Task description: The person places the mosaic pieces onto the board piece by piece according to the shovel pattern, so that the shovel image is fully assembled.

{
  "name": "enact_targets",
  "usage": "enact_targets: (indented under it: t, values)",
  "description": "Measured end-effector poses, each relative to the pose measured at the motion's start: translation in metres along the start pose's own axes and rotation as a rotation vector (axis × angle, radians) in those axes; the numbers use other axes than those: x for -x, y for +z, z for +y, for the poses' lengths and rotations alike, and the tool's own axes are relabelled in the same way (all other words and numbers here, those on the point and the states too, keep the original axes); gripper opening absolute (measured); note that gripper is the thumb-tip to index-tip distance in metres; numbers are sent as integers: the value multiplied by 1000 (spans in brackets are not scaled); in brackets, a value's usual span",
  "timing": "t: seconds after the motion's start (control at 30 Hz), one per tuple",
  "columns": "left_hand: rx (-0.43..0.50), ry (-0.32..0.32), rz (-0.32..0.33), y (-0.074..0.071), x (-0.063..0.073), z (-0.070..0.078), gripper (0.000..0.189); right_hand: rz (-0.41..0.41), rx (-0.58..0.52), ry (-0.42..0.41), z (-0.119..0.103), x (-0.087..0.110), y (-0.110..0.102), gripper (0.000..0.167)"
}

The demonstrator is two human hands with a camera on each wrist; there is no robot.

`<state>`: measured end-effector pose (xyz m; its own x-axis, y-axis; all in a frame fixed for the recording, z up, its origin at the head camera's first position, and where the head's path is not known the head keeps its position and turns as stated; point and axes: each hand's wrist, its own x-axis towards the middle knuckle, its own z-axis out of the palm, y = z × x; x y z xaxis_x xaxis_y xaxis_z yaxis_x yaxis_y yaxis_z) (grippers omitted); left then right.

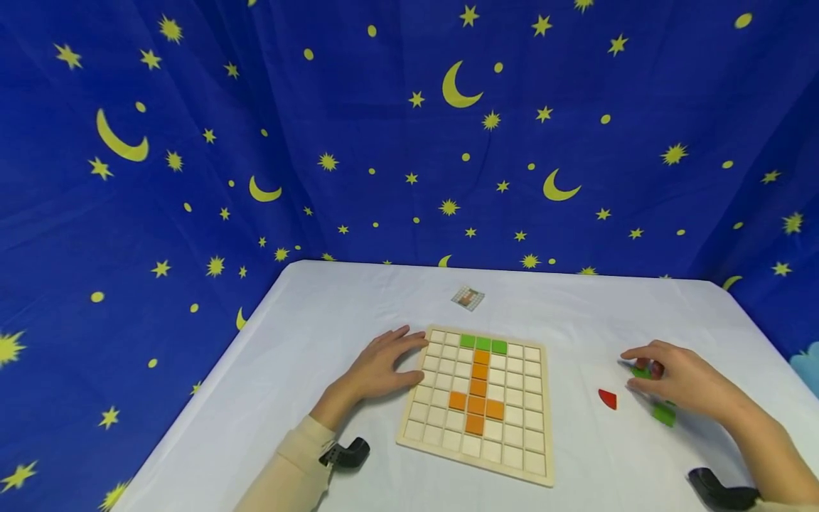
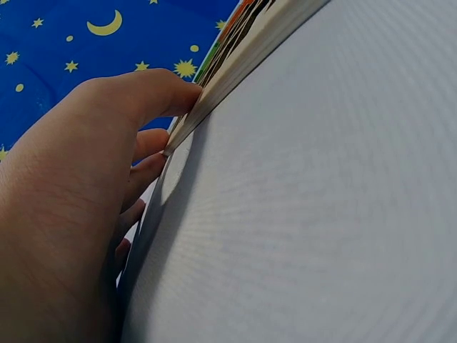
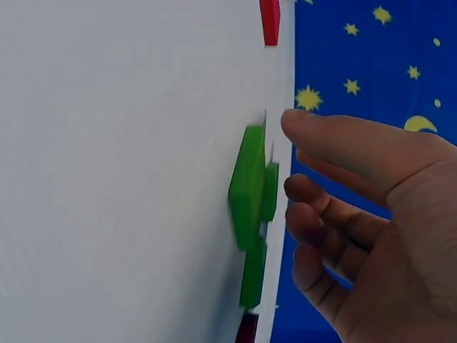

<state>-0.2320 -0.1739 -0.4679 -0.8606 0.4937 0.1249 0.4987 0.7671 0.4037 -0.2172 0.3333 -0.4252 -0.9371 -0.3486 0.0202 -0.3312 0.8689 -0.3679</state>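
Note:
A wooden grid board (image 1: 549, 427) lies on the white table. Three green tiles (image 1: 483, 344) form a row near its far edge, and a column of several orange tiles (image 1: 478, 389) runs below them, with one more on each side. My left hand (image 1: 382, 366) lies at the board's left edge; in the left wrist view its fingertips (image 2: 191, 96) touch the rim. To the right of the board, my right hand (image 1: 684, 377) hovers over loose green pieces (image 3: 246, 189). Its thumb and fingers are apart and nothing shows between them. The hand partly hides those pieces.
A red quarter-round piece (image 1: 608, 399) lies between the board and my right hand. Another green piece (image 1: 664, 414) sits below that hand. Beyond the board is a small pattern card (image 1: 468, 298). A blue star-printed curtain (image 1: 384, 128) hangs behind the table.

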Motion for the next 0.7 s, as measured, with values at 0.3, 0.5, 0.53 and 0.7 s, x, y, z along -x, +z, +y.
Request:
enact_targets:
  t: [0.3,0.5,0.53,0.7]
  values:
    - [-6,0,1,0,-1,-1,61,1,-7,21,15,3,0,44]
    - [-8,-3,-3,0,-1,0,61,3,-29,46,18,5,2,37]
    - [-10,-4,-4,0,-1,0,61,3,-34,47,18,5,3,35]
    - [-10,-3,-6,1,0,-1,60,-3,-45,38,18,4,4,35]
